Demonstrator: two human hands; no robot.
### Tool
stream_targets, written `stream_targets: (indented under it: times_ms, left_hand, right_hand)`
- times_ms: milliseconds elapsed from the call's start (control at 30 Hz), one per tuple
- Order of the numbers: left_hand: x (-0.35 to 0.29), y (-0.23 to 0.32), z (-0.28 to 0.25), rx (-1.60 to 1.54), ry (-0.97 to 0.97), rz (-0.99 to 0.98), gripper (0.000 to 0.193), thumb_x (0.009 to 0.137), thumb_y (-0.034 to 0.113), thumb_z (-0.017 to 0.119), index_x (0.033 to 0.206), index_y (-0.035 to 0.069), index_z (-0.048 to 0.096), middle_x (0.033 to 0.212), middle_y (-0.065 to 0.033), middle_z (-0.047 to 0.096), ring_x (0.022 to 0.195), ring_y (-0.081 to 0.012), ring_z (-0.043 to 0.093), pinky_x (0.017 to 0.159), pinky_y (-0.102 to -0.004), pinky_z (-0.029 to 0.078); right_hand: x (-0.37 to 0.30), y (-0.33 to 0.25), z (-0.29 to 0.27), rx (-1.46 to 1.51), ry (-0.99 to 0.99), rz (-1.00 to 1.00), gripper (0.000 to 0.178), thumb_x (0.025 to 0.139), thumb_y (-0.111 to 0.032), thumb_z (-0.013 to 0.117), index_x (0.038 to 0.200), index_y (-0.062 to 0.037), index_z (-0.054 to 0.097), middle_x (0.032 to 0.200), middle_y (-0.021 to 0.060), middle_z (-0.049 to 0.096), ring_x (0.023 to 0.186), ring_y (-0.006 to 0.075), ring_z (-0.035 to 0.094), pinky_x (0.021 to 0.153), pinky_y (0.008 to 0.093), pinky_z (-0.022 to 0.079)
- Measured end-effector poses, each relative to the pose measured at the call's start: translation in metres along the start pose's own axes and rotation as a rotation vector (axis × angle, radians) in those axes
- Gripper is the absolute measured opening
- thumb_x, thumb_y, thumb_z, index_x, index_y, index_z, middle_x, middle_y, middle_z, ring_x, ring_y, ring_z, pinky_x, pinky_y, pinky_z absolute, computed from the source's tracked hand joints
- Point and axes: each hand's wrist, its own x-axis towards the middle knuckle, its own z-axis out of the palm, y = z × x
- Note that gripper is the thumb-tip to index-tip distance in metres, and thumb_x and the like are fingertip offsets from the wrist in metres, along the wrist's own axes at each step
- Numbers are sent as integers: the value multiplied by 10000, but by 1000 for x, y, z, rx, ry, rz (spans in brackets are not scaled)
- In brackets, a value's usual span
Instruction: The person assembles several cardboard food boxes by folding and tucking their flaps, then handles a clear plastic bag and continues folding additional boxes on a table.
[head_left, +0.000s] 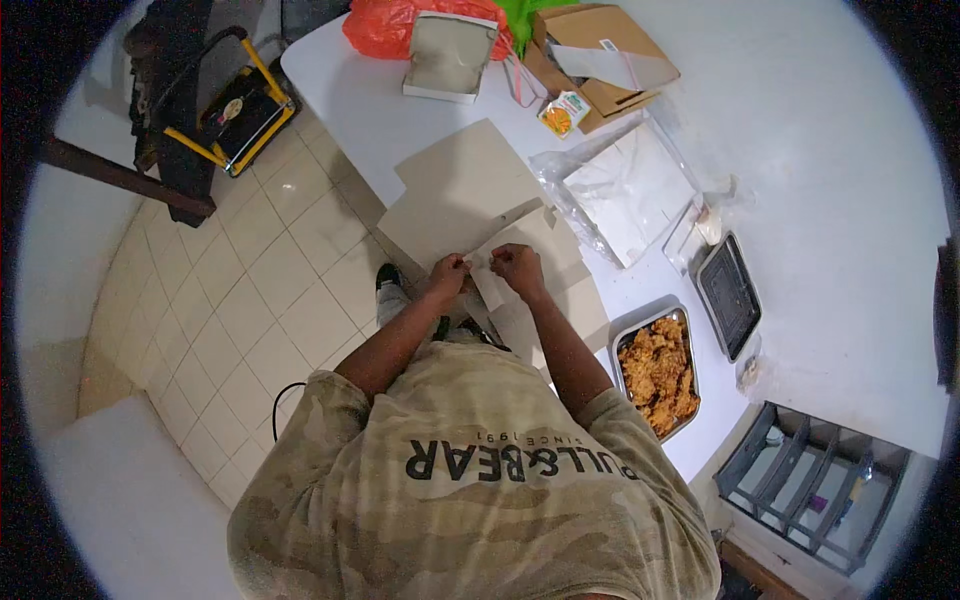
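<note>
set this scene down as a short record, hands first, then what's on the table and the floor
left hand: fingers bent at the left side of the beige cardboard; grip unclear
right hand: fingers curled over the cardboard, close to the left hand
table: white
far end: red plastic bag, open white box, brown box
right side: white sheets by clear plastic, dark tray, browned food in a metal tray
floor: beige tiles
</note>
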Motion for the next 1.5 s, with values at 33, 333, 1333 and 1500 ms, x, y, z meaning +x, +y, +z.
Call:
stream_targets:
  times_ms: [33, 333, 1333, 1500]
  left_hand:
    - [4, -4, -5, -78, -45, 34, 157, 841, 227, 522, 929, 96, 520, 771, -11, 542, 676, -124, 515, 619, -291, 422]
    - [-14, 20, -7, -250, -150, -26, 195, 872, 209, 464, 853, 25, 523, 722, -22, 537, 625, -116, 521, 557, -262, 434]
    - [-16, 16, -21, -376, -28, 6, 230, 879, 183, 457, 907, -39, 511, 813, -74, 541, 682, -138, 557, 631, -257, 486]
    - [-11, 10, -28, -203, 23, 23, 237, 867, 202, 484, 918, -29, 512, 818, -72, 545, 671, -138, 565, 611, -265, 474]
  right_hand:
    - [2, -8, -2, -75, 2, -2, 208, 681, -148, 651, 859, -41, 646, 771, 117, 638, 664, 197, 614, 633, 308, 493]
    - [5, -9, -10, -17, -167, 29, 198, 724, -115, 650, 830, 49, 616, 827, 141, 614, 700, 182, 608, 638, 269, 511]
    - [18, -31, 1, 156, -324, 156, 111, 708, -76, 644, 768, 17, 633, 705, 64, 622, 662, 109, 581, 637, 235, 476]
    - [12, -49, 4, 133, -294, 140, 101, 694, -74, 648, 758, 5, 641, 687, 48, 627, 630, 100, 575, 605, 240, 475]
